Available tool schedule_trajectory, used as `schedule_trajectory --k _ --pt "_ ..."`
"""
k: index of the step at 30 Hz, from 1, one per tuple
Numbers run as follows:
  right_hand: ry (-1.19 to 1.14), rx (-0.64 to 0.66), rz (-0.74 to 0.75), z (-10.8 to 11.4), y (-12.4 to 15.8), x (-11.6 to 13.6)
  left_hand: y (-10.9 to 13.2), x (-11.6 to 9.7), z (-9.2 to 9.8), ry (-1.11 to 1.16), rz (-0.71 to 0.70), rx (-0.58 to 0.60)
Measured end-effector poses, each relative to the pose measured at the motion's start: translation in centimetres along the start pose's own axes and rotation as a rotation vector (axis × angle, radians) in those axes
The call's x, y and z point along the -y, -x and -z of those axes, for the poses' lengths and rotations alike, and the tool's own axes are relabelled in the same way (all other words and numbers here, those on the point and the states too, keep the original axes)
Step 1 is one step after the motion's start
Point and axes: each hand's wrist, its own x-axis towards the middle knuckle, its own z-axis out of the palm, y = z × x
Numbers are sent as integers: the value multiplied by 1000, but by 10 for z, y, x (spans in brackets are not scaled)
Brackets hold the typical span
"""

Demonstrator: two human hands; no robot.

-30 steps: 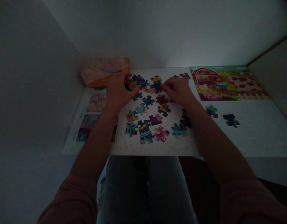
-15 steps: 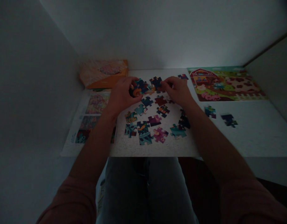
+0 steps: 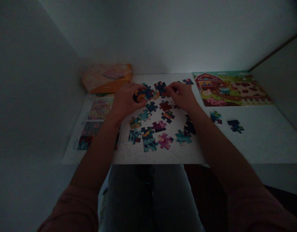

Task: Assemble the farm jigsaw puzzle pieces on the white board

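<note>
Thumb and fingers of my left hand (image 3: 126,100) curl around a cluster of joined jigsaw pieces (image 3: 148,92) with dark blue and orange print. They grip its left side, and part of the cluster is hidden by the hand. My right hand (image 3: 183,96) is closed in a pinch at the right edge of a dark blue puzzle piece (image 3: 160,87), just right of the cluster. Nearer to me lie several loose pieces, among them a dark red piece (image 3: 165,105), a teal piece (image 3: 183,137) and a pink piece (image 3: 165,140).
An orange box (image 3: 116,87) stands at the back left, above a printed picture sheet (image 3: 80,129) partly under my left forearm. At the back right lies a farm picture (image 3: 231,91). Two pieces, one multicoloured (image 3: 216,117) and one dark (image 3: 235,126), rest right of my forearm.
The whole view has shifted slightly. Both hands keep nearly the same hold, and the pieces show no clear movement relative to one another.
</note>
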Motion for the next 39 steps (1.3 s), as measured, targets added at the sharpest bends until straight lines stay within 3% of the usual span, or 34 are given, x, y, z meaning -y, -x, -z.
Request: schedule_trajectory --k 12,27,39 --pt "34 -19 19 1 -1 -5 1 -5 0 28 25 38" --pt "-111 -32 -18 -4 -1 -9 1 -3 0 3 27 70" --pt "-158 -25 -30 -6 -1 -12 3 -19 9 -66 103 125"
